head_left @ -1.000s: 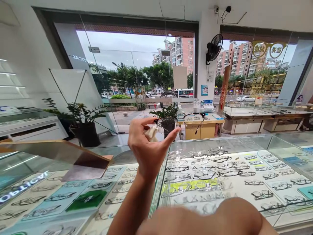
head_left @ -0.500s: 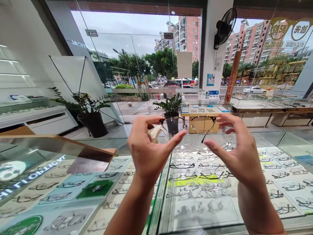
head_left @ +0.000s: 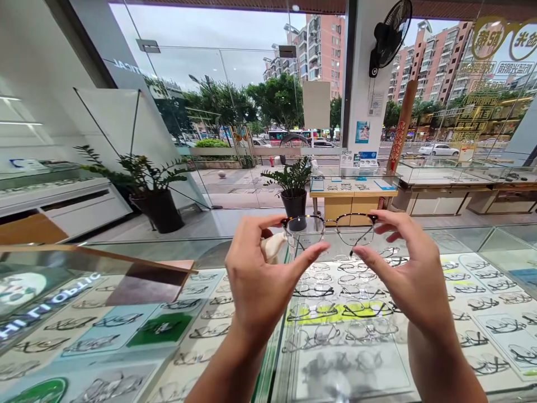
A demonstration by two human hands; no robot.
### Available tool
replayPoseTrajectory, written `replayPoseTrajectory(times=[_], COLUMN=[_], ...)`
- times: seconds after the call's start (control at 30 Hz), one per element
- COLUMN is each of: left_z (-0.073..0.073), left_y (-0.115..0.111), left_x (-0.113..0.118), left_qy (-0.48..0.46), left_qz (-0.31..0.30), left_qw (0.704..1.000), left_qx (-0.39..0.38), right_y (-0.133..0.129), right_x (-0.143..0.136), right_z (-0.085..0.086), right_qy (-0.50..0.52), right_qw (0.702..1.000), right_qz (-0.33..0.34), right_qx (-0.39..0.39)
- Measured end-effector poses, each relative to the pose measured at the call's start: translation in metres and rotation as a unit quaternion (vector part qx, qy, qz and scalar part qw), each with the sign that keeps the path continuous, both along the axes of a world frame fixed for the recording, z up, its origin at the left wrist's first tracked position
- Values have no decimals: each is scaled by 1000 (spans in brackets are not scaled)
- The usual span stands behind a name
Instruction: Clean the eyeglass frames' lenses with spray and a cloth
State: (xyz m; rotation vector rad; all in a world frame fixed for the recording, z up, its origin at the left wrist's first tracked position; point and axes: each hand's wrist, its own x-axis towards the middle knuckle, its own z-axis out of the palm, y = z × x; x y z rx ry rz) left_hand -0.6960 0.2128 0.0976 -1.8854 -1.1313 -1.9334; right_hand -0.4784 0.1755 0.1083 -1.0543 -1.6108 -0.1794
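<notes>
A pair of eyeglasses (head_left: 330,222) with dark mottled upper rims, thin metal lower rims and clear lenses is held up level in front of me. My left hand (head_left: 262,277) grips the frame's left upper corner with its fingers, thumb stretched out below the lens. A cream-coloured bunched cloth (head_left: 274,246) is tucked in that same hand. At the right corner, the fingers of my right hand (head_left: 415,266) pinch the frame, with the thumb near a dark temple tip. Both hands hover above a glass display case (head_left: 352,386).
Rows of spectacles (head_left: 319,291) lie inside the case beneath my hands. A wooden-edged panel (head_left: 159,268) rises at the left. Farther off stand potted plants (head_left: 157,210), a low wooden display counter (head_left: 352,207), a wall fan (head_left: 388,42) and glass doors (head_left: 235,106).
The eyeglasses and both hands have shifted slightly down and right in view. My right fingers, apart from the frame's right corner before, now touch it. The view has tilted a little.
</notes>
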Motion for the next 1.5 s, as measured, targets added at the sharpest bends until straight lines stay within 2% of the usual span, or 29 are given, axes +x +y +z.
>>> replayPoseTrajectory(times=[0.4, 0.97, 1.5], left_z=[2, 5, 3], left_y=[-3, -3, 0], left_x=[-3, 0, -2], left_qy=[-11, 10, 20], left_qz=[-31, -32, -37], left_qw=[997, 998, 998], left_qx=[-66, -46, -45], right_y=[2, -2, -5], right_x=[7, 10, 12], right_z=[2, 4, 5], right_qy=[33, 8, -9], right_qw=[999, 998, 999], right_qz=[-20, -51, -39], right_qx=[-36, -25, -8])
